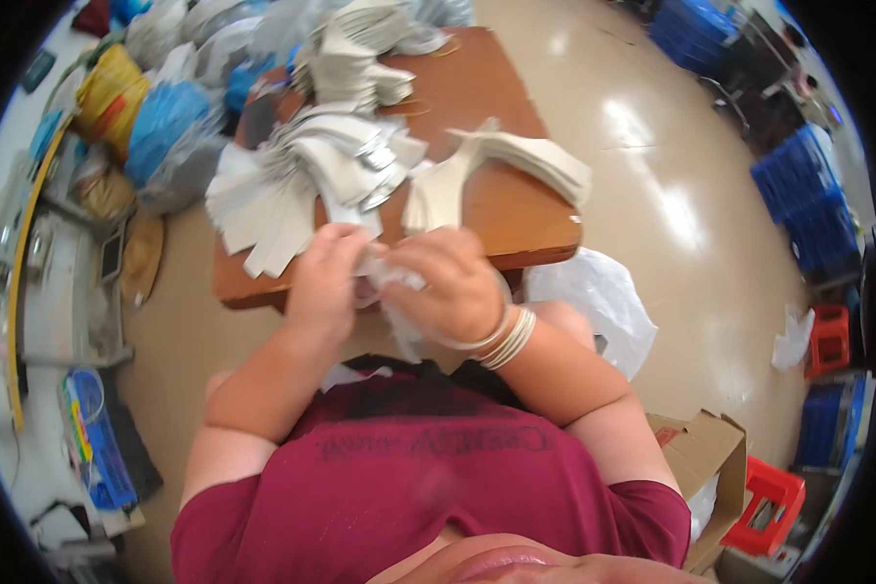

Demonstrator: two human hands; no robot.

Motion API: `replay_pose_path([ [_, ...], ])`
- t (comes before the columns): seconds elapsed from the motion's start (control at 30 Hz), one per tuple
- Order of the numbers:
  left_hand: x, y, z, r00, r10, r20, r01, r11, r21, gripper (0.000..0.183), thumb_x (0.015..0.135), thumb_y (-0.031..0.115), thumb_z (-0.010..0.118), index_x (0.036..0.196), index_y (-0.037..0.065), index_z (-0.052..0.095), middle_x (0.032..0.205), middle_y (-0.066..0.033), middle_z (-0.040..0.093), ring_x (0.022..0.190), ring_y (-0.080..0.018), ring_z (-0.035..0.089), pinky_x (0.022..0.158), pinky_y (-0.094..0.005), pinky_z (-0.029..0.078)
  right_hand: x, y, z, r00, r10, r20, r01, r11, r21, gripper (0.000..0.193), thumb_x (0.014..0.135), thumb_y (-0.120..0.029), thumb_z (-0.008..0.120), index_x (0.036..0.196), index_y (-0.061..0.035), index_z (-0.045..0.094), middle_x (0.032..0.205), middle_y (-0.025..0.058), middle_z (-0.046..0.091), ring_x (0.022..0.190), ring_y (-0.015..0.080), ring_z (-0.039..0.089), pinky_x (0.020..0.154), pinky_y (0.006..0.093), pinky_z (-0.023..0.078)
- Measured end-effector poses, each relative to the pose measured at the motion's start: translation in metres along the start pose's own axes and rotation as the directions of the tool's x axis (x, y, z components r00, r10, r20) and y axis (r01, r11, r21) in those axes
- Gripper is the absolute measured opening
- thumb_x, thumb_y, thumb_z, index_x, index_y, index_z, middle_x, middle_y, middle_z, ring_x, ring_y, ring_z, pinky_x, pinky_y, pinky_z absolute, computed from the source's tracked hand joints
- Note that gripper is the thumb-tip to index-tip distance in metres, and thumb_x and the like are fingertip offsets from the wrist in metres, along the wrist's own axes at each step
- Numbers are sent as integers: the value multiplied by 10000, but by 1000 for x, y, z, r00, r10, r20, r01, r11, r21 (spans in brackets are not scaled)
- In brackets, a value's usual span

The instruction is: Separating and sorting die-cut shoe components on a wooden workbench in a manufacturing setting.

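My left hand [329, 273] and my right hand [450, 290] meet just in front of the table's near edge, both closed. Between them is a thin whitish piece [399, 326], smeared by motion, its lower part hanging below my right hand; its kind I cannot make out. Right beyond my left hand, a fanned pile of cream flat curved pieces [274, 209] covers the near left of the brown table [516, 219]. Beyond my right hand lies a forked bundle of similar cream pieces [526, 161]. A taller stack [346, 63] stands at the far side.
Stuffed plastic bags [170, 127] crowd the far left, beside a shelf unit. A white plastic bag [594, 302] is at the table's near right, by my leg. An open cardboard box [701, 457] and a red stool [767, 506] stand at lower right; blue crates [808, 200] line the right.
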State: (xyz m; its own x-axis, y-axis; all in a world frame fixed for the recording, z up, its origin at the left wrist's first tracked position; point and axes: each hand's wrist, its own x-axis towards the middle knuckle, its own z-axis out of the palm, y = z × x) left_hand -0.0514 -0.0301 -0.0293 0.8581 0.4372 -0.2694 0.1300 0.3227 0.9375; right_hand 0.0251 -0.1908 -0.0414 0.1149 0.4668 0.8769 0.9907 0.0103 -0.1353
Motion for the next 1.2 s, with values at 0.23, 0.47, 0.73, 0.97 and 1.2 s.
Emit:
replay_pose_path([
  [0.23, 23, -1, -31, 830, 547, -110, -483, 803, 349, 154, 1019, 180, 531, 1126, 72, 554, 969, 2, 570, 822, -64, 520, 736, -224, 452, 2, -13, 12, 962, -235, 138, 188, 939, 287, 124, 820, -110, 602, 870, -27, 524, 964, 136, 631, 947, 314, 634, 927, 469, 513],
  [0.47, 25, 59, -39, 908, 230, -349, -303, 937, -172, 83, 988, 194, 580, 1028, 123, 558, 782, 48, 529, 628, -29, 486, 602, -192, 444, -11, -14, 5, 755, -176, 632, -237, 825, 513, 156, 785, -123, 632, 819, -7, 533, 792, 196, 626, 778, 384, 625, 727, 454, 505],
  [0.73, -15, 152, -151, 732, 666, -143, -673, 677, -297, 190, 966, 293, 633, 914, 126, 559, 669, 89, 424, 537, -32, 361, 477, -188, 281, -51, 25, 6, -74, 133, 988, -375, 915, -151, 280, 784, -176, 656, 1016, -39, 731, 959, 177, 704, 929, 359, 667, 808, 464, 517],
  [0.97, -54, 125, -53, 823, 567, 12, -566, 820, 86, 307, 963, 146, 583, 1235, 36, 493, 741, -36, 599, 455, -38, 396, 404, -169, 275, -57, 54, -29, 715, 100, 692, -613, 566, 551, 374, 790, -271, 803, 631, 13, 618, 1025, 194, 689, 956, 347, 644, 824, 392, 514],
  [1.2, -34, 111, 31, 865, 283, 414, -326, 945, 35, 334, 934, 60, 583, 1258, 36, 503, 851, -136, 679, 415, -54, 436, 375, -182, 321, -61, 50, -24, 628, 521, 578, -615, -123, 779, 569, 729, -321, 875, 1171, -24, 674, 1154, 106, 678, 1100, 233, 607, 975, 364, 448],
])
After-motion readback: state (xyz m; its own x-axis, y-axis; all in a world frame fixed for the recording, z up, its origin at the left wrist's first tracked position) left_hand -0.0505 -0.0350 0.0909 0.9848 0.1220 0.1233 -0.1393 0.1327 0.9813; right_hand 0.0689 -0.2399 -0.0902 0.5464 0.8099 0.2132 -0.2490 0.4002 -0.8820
